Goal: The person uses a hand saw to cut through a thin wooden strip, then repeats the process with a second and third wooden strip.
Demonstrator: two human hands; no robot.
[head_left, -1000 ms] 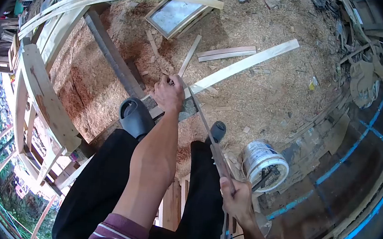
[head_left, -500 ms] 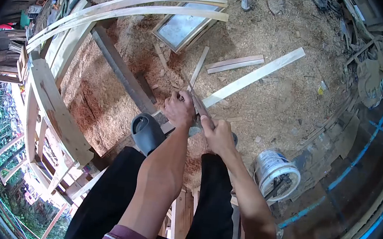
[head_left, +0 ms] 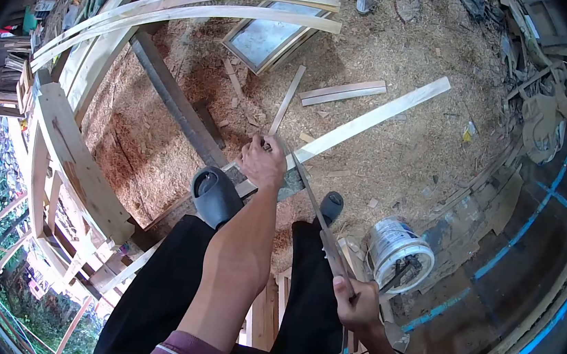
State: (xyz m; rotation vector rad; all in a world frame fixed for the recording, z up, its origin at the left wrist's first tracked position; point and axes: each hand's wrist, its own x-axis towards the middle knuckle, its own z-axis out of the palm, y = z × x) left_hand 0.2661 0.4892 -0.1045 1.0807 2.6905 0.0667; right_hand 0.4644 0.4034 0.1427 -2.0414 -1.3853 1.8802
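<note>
My left hand (head_left: 262, 162) is closed over the near end of a long pale wooden strip (head_left: 376, 121), pressing it down near my foot. The strip runs away to the upper right. In my right hand (head_left: 357, 307) is the handle end of a handsaw (head_left: 332, 251), drawn back beside my right knee. Its narrow blade slants up and left, and the tip end lies at the strip just right of my left hand. What my left fingertips touch underneath is hidden.
My sandalled feet, left (head_left: 216, 196) and right (head_left: 332, 205), flank the work. A white bucket (head_left: 397, 248) with tools stands at right. Two curved wooden strips (head_left: 197, 16) cross above a framed pane (head_left: 270, 37). A dark beam (head_left: 177, 100) and short offcuts (head_left: 343, 93) lie on sawdust.
My right hand has pulled the handsaw back, down and to the right, from close beside my left hand. My left hand has stayed on the wooden strip.
</note>
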